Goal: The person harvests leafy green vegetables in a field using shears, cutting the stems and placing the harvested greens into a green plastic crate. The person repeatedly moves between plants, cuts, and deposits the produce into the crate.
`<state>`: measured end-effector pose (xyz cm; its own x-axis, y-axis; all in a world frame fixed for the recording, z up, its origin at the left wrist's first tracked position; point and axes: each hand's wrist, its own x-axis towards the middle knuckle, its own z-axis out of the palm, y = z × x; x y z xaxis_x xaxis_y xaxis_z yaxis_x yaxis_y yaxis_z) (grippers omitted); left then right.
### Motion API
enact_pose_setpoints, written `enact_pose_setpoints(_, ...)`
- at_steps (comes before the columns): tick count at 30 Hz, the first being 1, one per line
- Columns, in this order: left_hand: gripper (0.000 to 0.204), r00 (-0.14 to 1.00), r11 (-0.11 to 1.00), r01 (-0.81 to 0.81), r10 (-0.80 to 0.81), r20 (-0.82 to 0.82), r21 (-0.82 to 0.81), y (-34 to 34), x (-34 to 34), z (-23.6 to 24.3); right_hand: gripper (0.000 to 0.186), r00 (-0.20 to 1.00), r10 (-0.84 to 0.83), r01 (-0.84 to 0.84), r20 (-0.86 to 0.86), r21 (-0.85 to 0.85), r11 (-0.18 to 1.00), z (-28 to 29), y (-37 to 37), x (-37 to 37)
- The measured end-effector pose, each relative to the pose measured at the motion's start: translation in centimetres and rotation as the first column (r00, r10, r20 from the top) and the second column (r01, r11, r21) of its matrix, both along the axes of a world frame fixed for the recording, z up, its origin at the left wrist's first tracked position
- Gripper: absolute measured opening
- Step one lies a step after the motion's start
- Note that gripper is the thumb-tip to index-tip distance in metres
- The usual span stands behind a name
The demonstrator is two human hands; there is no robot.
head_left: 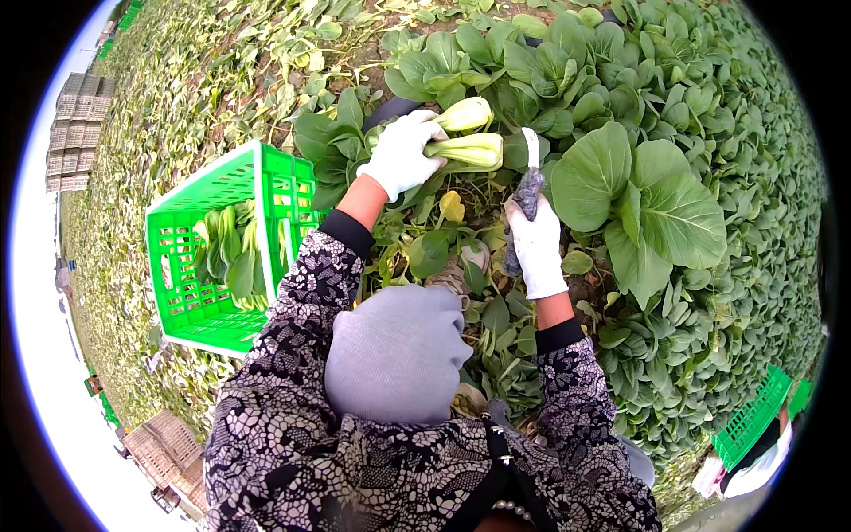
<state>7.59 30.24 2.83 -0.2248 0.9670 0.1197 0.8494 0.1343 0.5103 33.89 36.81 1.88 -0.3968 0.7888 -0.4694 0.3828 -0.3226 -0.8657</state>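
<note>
Bok choy (474, 153), two heads, long axes roughly crosswise, pale bases pointing right.
Our left hand (403, 155) grips both; our right hand (535, 244) clasps a knife (529, 188).

Two white gloves (403, 158), two pale-stalked greens (474, 152) in the left, one knife (529, 188), one nearby green crate (223, 326)
</note>
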Motion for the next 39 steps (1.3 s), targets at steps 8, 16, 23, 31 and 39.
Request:
enact_pose_setpoints(8, 0.046, 0.722, 0.988, 0.003, -0.108, 0.684, 0.152, -3.6, 6.8, 8.4, 0.047, 0.906, -0.172, 0.235, -0.388, 0.121, 0.965, 14.1, 0.3, 2.7)
enact_pose_setpoints(16, 0.045, 0.806, 0.932, 0.165, -0.316, 0.501, 0.323, -8.5, 7.8, 13.6, 0.038, 0.904, 0.000, 0.012, -0.428, 0.025, 1.000, 18.3, -1.3, 2.6)
enact_pose_setpoints(23, 0.041, 0.934, 0.918, 0.268, -0.322, 0.155, 0.291, -9.4, 8.6, 16.9, 0.031, 0.956, 0.004, -0.223, 0.293, 0.716, 0.661, 19.9, -2.2, 4.9)
enact_pose_setpoints(31, 0.044, 0.876, 0.939, -0.039, -0.133, 0.464, 0.342, -13.7, 2.6, 17.8, 0.035, 0.997, 0.042, -0.066, 0.066, 0.409, 0.910, 20.8, -6.1, 7.5)
enact_pose_setpoints(39, 0.047, 0.727, 0.826, -0.525, 0.310, 0.613, 0.206, -27.5, -10.9, 16.1, 0.036, 0.995, 0.031, -0.035, 0.093, 0.042, 0.999, 8.2, -6.9, 14.1)
